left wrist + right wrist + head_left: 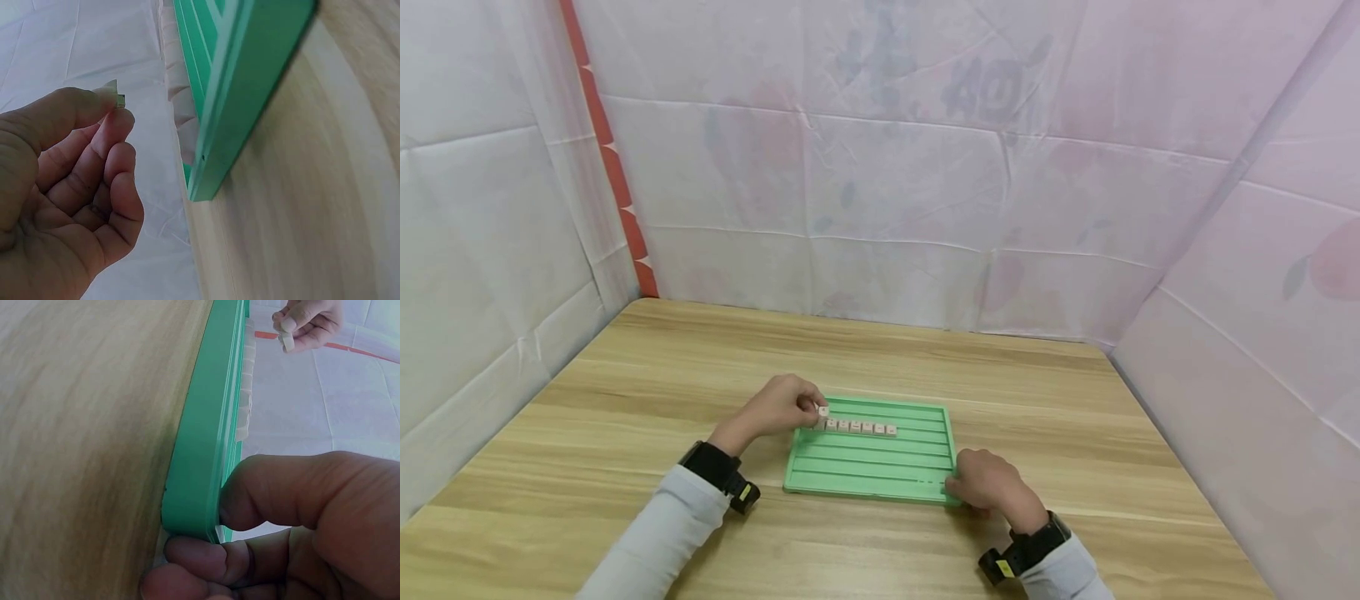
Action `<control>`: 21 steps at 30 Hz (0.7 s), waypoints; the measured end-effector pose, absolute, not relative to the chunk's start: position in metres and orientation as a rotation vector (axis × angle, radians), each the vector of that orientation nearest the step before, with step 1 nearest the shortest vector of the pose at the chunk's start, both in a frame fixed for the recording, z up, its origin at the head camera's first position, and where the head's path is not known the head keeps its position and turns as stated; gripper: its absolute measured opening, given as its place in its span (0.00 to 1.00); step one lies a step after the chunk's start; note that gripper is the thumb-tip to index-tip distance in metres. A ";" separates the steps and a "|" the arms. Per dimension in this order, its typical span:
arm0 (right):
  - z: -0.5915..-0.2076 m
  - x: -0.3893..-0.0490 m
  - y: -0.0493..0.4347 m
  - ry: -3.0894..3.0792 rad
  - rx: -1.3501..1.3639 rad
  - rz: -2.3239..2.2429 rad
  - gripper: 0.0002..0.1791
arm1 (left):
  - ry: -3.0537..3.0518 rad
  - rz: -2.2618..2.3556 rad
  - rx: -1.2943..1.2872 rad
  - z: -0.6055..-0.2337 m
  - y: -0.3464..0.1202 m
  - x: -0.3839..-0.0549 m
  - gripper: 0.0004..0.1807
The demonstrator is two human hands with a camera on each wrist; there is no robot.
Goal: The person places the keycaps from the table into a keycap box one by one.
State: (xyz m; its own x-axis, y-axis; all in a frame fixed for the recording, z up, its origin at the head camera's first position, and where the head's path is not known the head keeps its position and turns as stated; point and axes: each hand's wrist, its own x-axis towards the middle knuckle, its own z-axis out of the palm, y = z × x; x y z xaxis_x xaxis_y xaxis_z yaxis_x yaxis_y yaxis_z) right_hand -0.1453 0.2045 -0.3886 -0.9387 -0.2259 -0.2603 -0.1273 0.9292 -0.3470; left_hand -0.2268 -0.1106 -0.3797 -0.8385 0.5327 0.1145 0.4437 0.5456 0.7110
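A shallow green ridged tray point(872, 464) lies on the table. Several small pale keycaps point(867, 428) with dark marks form a row along one of its upper ridges. Between thumb and index fingertip, my left hand point(781, 405) pinches another keycap point(823, 412), just above the row's left end. The left wrist view shows this keycap point(111, 89) mostly covered by the fingertips. At the tray's near right corner, my right hand point(991, 481) grips the rim; the right wrist view has the thumb point(250, 494) on the rim and fingers curled beneath the corner.
The wood-grain table point(820, 550) spreads around the tray on all sides. Pale patterned sheets point(895, 183) hang behind and at both sides of it, with a red strip point(610, 167) at the back left. Each wrist wears a black strap with a small camera.
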 end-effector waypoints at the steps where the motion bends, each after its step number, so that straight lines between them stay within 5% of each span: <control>1: -0.389 -0.145 0.204 2.790 -0.261 -0.474 0.12 | 2.658 1.169 0.849 -0.379 -0.109 -0.227 0.10; 21: -0.387 -0.145 0.203 2.782 -0.233 -0.452 0.13 | 2.661 1.117 0.925 -0.378 -0.091 -0.231 0.06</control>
State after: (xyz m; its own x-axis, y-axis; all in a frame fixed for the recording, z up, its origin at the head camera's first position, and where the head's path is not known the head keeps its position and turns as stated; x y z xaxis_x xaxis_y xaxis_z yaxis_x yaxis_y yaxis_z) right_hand -0.1453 0.2028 -0.3867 -0.9379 -0.2074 -0.2780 -0.1086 0.9368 -0.3324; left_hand -0.2313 -0.0908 -0.3780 -0.8082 0.5751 0.1267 0.4933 0.5437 0.6791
